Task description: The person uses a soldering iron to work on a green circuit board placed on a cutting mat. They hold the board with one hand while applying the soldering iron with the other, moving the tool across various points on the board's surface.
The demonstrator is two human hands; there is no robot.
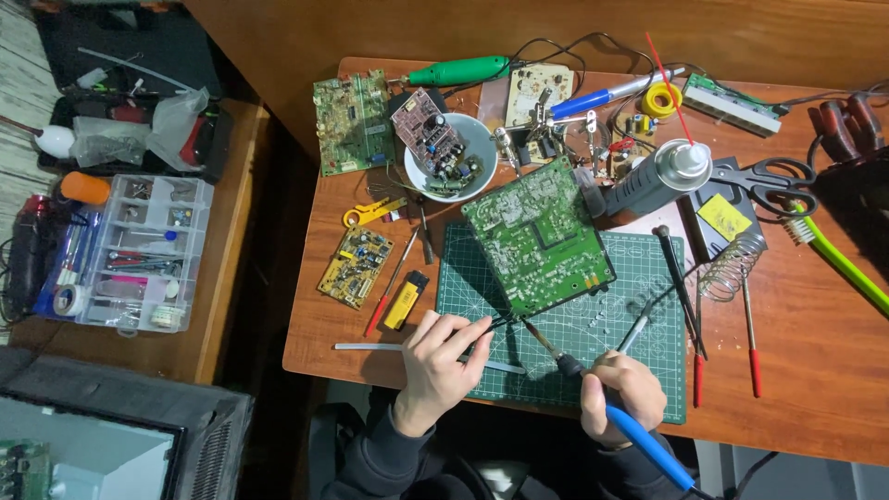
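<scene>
From the head camera I see my left hand [443,356] curled over the near edge of the green gridded cutting mat [648,278], its fingers pinched on a thin dark pair of tweezers [495,324] whose tips point toward the near corner of the large green printed circuit board [537,236]. That board lies tilted on the mat's far left part, solder side up. My right hand [622,396] is closed around the blue handle of a soldering iron [593,389], and the iron's brown tip reaches up and left, ending just beside the board's near edge, close to the tweezer tips. Whether either tip touches the board I cannot tell.

Around the mat, on the brown wooden desk [796,370], I see a yellow lighter [406,298], a small yellow circuit board [354,267], a white bowl [482,139] holding another board, a grey spray can [659,176] with a red straw, black-handled scissors [767,181] and a coiled metal iron stand [732,264]. To the left, a clear plastic compartment box [139,250] sits on a separate table.
</scene>
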